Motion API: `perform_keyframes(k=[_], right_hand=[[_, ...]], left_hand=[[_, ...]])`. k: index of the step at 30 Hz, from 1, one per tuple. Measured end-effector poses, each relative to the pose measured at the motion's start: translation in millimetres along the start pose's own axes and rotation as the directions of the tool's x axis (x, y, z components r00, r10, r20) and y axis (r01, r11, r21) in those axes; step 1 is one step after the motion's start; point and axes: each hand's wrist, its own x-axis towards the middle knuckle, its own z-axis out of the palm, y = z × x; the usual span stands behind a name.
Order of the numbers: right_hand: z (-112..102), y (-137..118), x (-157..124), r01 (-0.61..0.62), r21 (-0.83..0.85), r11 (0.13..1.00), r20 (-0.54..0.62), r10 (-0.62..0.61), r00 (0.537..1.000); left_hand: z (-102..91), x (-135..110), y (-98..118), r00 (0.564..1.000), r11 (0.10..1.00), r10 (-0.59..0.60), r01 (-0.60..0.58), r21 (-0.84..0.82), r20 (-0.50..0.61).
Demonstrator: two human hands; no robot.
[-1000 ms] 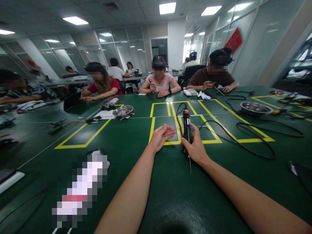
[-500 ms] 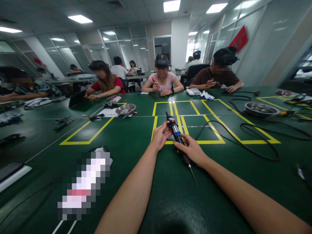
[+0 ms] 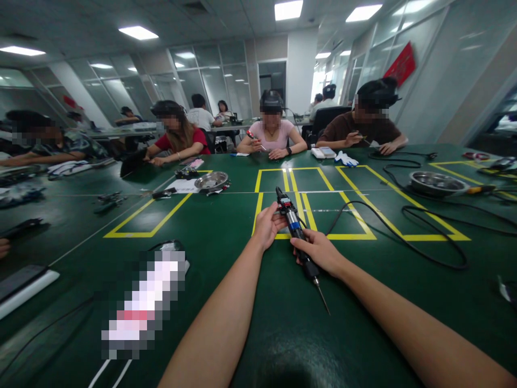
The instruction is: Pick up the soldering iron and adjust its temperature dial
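Note:
A black electric screwdriver point(image 3: 294, 226) with a blue band and a thin bit is tilted over the green table point(image 3: 283, 334), bit pointing toward me and to the right. My right hand point(image 3: 319, 252) is wrapped round its lower body. My left hand point(image 3: 268, 223) is closed on its upper end near the red part. Its black cable point(image 3: 388, 226) trails off to the right across the yellow tape rectangles point(image 3: 319, 202).
Several people sit along the far edge working with small tools. A metal bowl point(image 3: 210, 181) stands left of centre, another metal bowl point(image 3: 437, 182) at the right. White gloves point(image 3: 346, 159), small parts, a flat device point(image 3: 24, 283) at the left edge and a blurred patch lie on the table.
The screwdriver went from upright in my right hand alone to tilted with its bit toward me. My left hand, open a second ago, has closed on its upper end.

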Motion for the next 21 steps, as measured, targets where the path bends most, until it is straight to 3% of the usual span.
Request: perform_keyframes(k=[11, 21], right_hand=[[4.0, 7.9, 3.2, 0.029, -0.032, 0.999, -0.115, -0.032, 0.993], [4.7, 6.3, 1.5, 0.075, -0.009, 0.997, -0.141, -0.076, 0.987]], left_hand=[[2.6, 4.3, -7.6, 0.989, 0.994, 0.073, -0.061, 0.093, -0.13], [2.1, 3.9, -6.2, 0.994, 0.997, 0.06, -0.056, 0.047, -0.092]])
